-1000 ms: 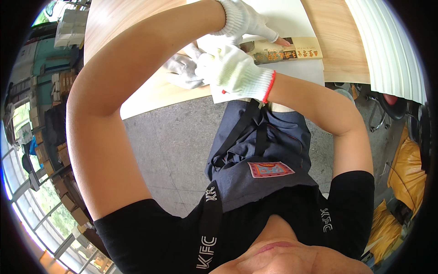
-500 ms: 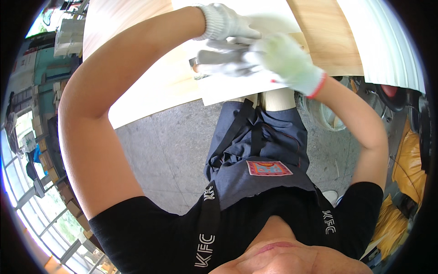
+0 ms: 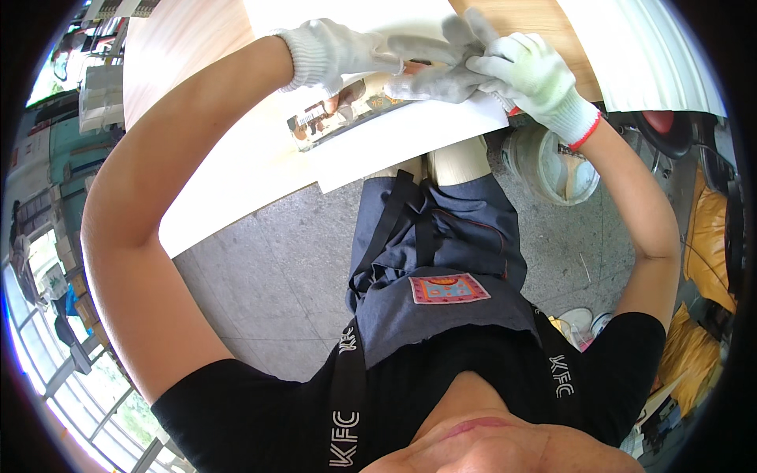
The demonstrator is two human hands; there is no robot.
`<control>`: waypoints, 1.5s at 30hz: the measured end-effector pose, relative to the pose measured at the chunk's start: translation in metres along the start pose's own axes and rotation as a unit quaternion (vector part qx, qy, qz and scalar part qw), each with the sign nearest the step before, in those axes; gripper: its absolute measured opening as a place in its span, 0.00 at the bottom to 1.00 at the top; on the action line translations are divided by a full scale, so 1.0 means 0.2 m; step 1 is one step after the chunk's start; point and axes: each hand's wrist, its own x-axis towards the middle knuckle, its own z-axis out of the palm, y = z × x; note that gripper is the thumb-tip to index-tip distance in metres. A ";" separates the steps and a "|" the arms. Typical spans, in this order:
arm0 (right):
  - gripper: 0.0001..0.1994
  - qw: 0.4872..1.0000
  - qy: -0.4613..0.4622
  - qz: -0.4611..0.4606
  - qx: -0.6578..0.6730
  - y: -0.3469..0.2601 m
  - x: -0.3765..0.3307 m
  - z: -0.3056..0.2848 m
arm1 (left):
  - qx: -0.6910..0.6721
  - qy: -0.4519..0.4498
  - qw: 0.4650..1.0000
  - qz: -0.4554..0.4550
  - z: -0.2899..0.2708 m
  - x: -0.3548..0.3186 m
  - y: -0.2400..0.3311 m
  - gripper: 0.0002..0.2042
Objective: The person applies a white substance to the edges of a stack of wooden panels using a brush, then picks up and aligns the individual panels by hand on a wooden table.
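Observation:
My left hand [image 3: 339, 57], in a white knit glove with bare fingertips, is over the table with its fingers apart. One fingertip touches a flat printed package [image 3: 307, 130] in brown tones, and another is beside a loose grey-coated glove [image 3: 449, 79]. My right hand [image 3: 528, 75], in a white glove with a red-edged cuff, has its fingers closed on that loose glove near its cuff. The loose glove's grey fingers spread left and away from me. Part of the package is covered by my left hand and the loose glove.
White sheets [image 3: 347, 169] lie on a wood-grain table [image 3: 181, 39], their near edge above my knees. A clear round bucket [image 3: 544, 169] stands on the floor [image 3: 260, 276] at right. White corrugated material [image 3: 646, 55] is at the far right, with yellow sacks [image 3: 686, 347] below.
My hands have moved apart, the right one going right with the loose glove. The glove's fingers have swung from pointing left to spreading left and away. More of the printed package now shows.

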 end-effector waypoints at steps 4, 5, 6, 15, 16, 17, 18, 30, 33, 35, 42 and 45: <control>0.14 0.998 -0.058 -0.021 -0.008 -0.09 0.10 -0.05 | -0.112 -0.009 0.993 -0.015 -0.05 -0.06 0.01 0.28; 0.12 0.995 -0.093 -0.023 0.002 -0.15 0.18 -0.06 | -0.159 -0.017 0.986 -0.037 -0.05 -0.07 0.02 0.27; 0.11 0.989 -0.147 -0.016 0.009 -0.21 0.27 -0.07 | -0.211 -0.029 0.975 -0.069 -0.06 -0.09 0.02 0.26; 0.11 0.988 -0.016 -0.071 0.138 -0.96 0.81 0.45 | -0.271 -0.021 0.961 -0.043 -0.12 -0.18 0.02 0.40; 0.11 0.986 -0.021 -0.067 0.151 -0.94 0.80 0.45 | -0.305 -0.035 0.950 -0.055 -0.11 -0.18 0.02 0.40; 0.12 0.984 0.017 -0.075 0.162 -0.90 0.76 0.43 | -0.243 -0.006 0.968 -0.062 -0.10 -0.17 0.04 0.34; 0.13 0.980 -0.037 -0.074 0.183 -0.83 0.73 0.40 | -0.135 0.041 0.990 0.012 -0.08 -0.17 0.04 0.34; 0.14 0.988 -0.070 0.134 0.020 0.15 -0.13 -0.03 | 0.071 0.055 0.996 -0.011 0.04 -0.12 0.11 0.34; 0.17 0.971 -0.054 0.206 -0.112 0.10 -0.07 -0.06 | 0.031 0.171 0.983 -0.063 0.13 -0.13 0.21 0.26; 0.18 0.960 -0.006 0.180 -0.215 0.02 -0.01 -0.10 | 0.081 0.276 0.954 -0.087 0.23 -0.18 0.34 0.27; 0.22 0.991 -0.110 0.067 -0.044 -0.12 0.08 -0.03 | -0.823 0.348 0.448 -0.007 0.57 -0.51 0.78 0.21; 0.22 0.981 -0.180 0.054 -0.044 -0.05 0.07 0.02 | -0.956 0.285 -0.059 -0.037 0.66 -0.51 0.80 0.30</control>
